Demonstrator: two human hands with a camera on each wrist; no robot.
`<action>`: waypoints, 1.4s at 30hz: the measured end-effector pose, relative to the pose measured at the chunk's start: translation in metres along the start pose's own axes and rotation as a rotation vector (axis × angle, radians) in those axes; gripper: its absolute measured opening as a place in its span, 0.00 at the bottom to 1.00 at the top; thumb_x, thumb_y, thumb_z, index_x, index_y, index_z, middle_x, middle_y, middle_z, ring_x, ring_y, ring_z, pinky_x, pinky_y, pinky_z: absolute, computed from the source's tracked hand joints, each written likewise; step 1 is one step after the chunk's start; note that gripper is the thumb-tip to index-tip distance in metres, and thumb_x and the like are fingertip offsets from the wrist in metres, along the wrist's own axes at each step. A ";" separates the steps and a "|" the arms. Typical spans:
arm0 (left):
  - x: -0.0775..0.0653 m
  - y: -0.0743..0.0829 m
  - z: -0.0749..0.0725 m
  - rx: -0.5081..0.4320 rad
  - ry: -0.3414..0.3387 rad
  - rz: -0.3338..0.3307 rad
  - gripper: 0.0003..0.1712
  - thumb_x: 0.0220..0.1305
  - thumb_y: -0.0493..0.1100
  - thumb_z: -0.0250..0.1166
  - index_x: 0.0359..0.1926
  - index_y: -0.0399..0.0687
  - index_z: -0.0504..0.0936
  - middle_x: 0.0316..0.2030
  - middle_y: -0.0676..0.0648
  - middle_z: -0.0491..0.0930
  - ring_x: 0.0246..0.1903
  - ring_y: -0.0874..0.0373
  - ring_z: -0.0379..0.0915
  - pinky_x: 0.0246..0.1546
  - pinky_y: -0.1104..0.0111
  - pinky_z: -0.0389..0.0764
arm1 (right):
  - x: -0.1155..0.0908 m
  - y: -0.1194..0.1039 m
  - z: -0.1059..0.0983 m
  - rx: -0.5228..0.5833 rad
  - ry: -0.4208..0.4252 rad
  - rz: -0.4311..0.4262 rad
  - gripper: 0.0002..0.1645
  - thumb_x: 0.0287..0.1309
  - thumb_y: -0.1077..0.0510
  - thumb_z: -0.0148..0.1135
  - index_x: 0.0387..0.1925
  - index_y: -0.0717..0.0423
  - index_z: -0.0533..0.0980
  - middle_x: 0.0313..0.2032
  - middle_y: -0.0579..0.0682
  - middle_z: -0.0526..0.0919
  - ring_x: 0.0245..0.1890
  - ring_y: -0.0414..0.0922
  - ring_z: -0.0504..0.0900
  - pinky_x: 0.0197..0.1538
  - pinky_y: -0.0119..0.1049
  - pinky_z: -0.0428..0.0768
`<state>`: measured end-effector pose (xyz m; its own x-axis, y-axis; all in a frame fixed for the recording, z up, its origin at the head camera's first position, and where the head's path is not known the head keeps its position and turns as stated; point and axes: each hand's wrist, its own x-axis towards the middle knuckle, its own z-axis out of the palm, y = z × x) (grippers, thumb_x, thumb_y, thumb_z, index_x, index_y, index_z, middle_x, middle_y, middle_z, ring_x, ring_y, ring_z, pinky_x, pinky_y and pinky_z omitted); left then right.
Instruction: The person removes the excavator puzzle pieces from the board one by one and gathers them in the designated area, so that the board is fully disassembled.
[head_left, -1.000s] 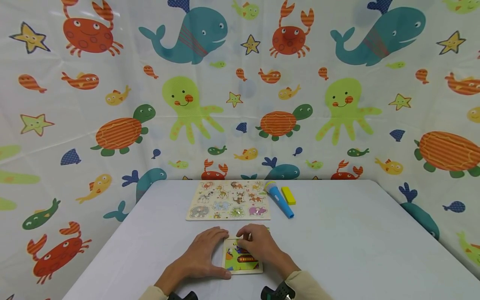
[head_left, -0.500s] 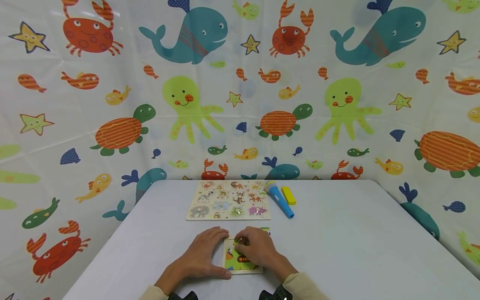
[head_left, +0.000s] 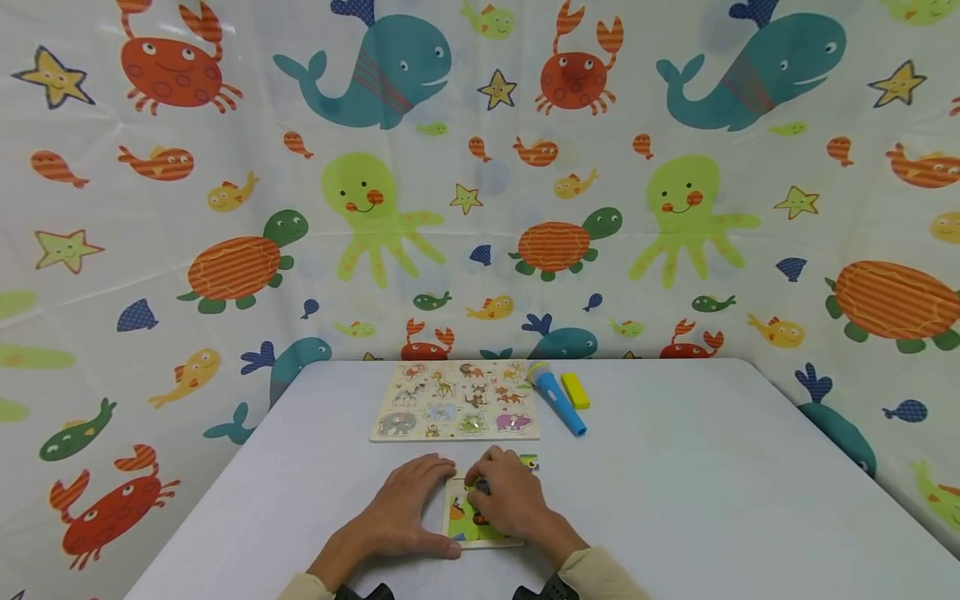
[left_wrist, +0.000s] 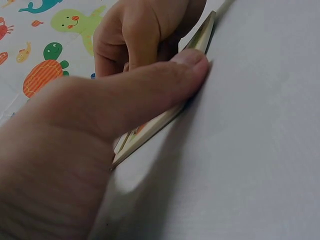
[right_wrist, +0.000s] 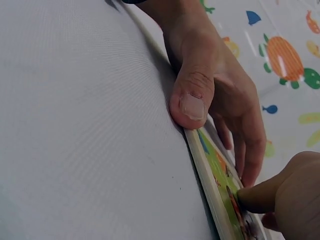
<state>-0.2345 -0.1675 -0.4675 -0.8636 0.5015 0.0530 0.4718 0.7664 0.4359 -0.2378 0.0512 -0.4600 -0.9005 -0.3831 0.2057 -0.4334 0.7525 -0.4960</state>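
Nearest are the beige sleeves [head_left: 603, 575] and dark wrist straps [head_left: 557, 587], just behind the hands. The left hand [head_left: 401, 510] has its thumb and fingers spread apart along the left side of a small picture board [head_left: 467, 527], the thumb touching its near edge and the fingertips by its far left corner. The right hand [head_left: 516, 497] bends over the board's right part, fingers curled, one digit touching the picture; a dark patch shows between thumb and forefinger — I cannot tell whether they pinch a piece or simply cover the picture.

Just beyond the right knuckles a small colourful piece [head_left: 529, 462] lies on the white table [head_left: 712, 475]. Farther past both sets of fingertips is a larger animal board [head_left: 453, 431]. A blue toy microphone [head_left: 561, 403] lies against its right edge, with a yellow block [head_left: 575, 390] just beside — both ahead and rightward of the right fingers. Farthest hangs a sea-creature cloth [head_left: 487, 275].
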 end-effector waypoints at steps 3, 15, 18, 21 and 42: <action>0.000 0.000 0.001 -0.005 -0.003 -0.006 0.63 0.40 0.84 0.67 0.71 0.54 0.69 0.71 0.51 0.67 0.74 0.44 0.55 0.73 0.38 0.55 | -0.001 -0.002 0.000 -0.002 -0.005 0.009 0.05 0.61 0.51 0.69 0.39 0.43 0.84 0.39 0.39 0.74 0.36 0.38 0.67 0.32 0.30 0.70; 0.001 -0.002 0.001 -0.018 0.011 -0.005 0.62 0.40 0.84 0.68 0.71 0.55 0.70 0.71 0.52 0.68 0.74 0.46 0.55 0.73 0.39 0.55 | -0.003 -0.005 0.001 -0.002 0.018 0.023 0.06 0.62 0.51 0.69 0.40 0.43 0.81 0.39 0.40 0.75 0.36 0.38 0.67 0.33 0.32 0.70; 0.002 -0.002 0.001 -0.017 0.014 -0.004 0.62 0.39 0.84 0.68 0.71 0.55 0.70 0.71 0.52 0.68 0.74 0.46 0.55 0.73 0.39 0.55 | -0.003 -0.004 0.000 0.013 0.020 0.024 0.06 0.62 0.52 0.69 0.40 0.43 0.81 0.38 0.39 0.75 0.36 0.38 0.67 0.33 0.32 0.70; 0.003 -0.002 0.001 -0.020 0.012 -0.004 0.62 0.39 0.84 0.67 0.70 0.56 0.70 0.71 0.52 0.68 0.74 0.46 0.55 0.73 0.39 0.55 | -0.001 -0.004 0.001 0.028 0.028 0.040 0.10 0.61 0.52 0.70 0.44 0.43 0.80 0.39 0.39 0.77 0.37 0.38 0.68 0.36 0.34 0.72; 0.002 -0.006 0.006 -0.037 -0.003 -0.007 0.62 0.39 0.85 0.66 0.71 0.56 0.70 0.71 0.51 0.67 0.74 0.44 0.55 0.73 0.37 0.55 | -0.003 0.005 0.000 0.187 0.034 0.049 0.10 0.56 0.52 0.75 0.40 0.42 0.82 0.37 0.38 0.82 0.38 0.38 0.76 0.42 0.41 0.76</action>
<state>-0.2381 -0.1688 -0.4753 -0.8661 0.4976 0.0475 0.4592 0.7545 0.4689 -0.2370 0.0563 -0.4632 -0.9225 -0.3277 0.2040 -0.3776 0.6561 -0.6534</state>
